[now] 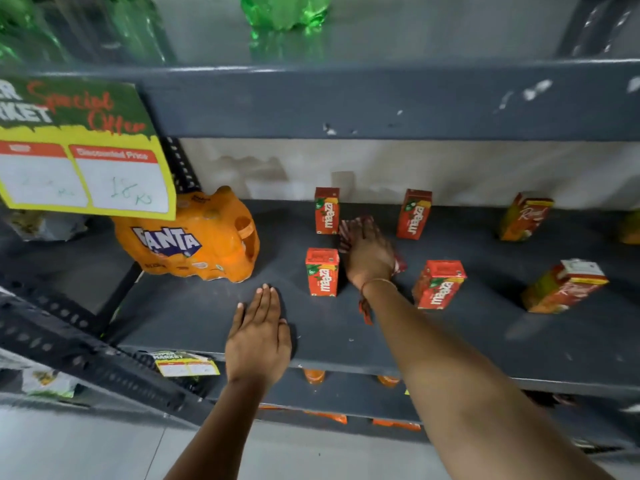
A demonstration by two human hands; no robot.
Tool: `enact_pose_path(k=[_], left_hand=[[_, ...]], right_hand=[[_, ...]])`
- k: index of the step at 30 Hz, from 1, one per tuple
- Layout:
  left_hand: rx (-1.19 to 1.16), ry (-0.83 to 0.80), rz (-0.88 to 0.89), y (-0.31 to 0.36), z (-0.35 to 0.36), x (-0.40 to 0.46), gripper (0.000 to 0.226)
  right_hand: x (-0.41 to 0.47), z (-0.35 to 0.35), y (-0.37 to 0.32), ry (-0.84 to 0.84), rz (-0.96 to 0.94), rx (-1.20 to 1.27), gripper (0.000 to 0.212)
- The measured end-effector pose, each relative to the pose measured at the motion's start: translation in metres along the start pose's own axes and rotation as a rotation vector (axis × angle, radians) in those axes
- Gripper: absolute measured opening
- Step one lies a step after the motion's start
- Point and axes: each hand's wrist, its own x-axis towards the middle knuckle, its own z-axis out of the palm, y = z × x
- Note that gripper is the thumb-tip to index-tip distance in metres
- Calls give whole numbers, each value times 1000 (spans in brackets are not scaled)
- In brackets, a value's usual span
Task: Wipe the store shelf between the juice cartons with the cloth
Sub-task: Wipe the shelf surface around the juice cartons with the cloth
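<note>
We see two bare forearms with no sleeves reaching toward the shelf. Our right hand wears a thin gold-toned bangle at the wrist, with a red thread tied just beside it, its loose ends dangling. Our left hand has no wristband.

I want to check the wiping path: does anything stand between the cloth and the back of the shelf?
Nothing visible does. The right hand presses the cloth in the open lane between the Maaza cartons, which flank it on both sides.
</note>
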Motion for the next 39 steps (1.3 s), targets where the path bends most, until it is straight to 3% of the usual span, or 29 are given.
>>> enact_pose_path(k=[7,14,27,31,36,39], left_hand=[[-30,18,8,0,1,0,64],[-39,4,2,-1,0,-1,67],[-55,-40,-16,2,-6,-3,75],[-51,-52,-21,1,-6,-2,75],[-49,-39,-26,3,-8,-2,73],[-49,-36,-27,4,-7,-2,73]], right_hand=[[-45,-10,-11,-31,100,114,69],[-91,-21,-7,-34,72,137,69],[-233,-60,73,-43,-228,4,81],[-265,-108,125,-179,-218,-45,56],[-264,-132,146,13,-123,167,59],[-239,-132,137,131,-113,103,59]])
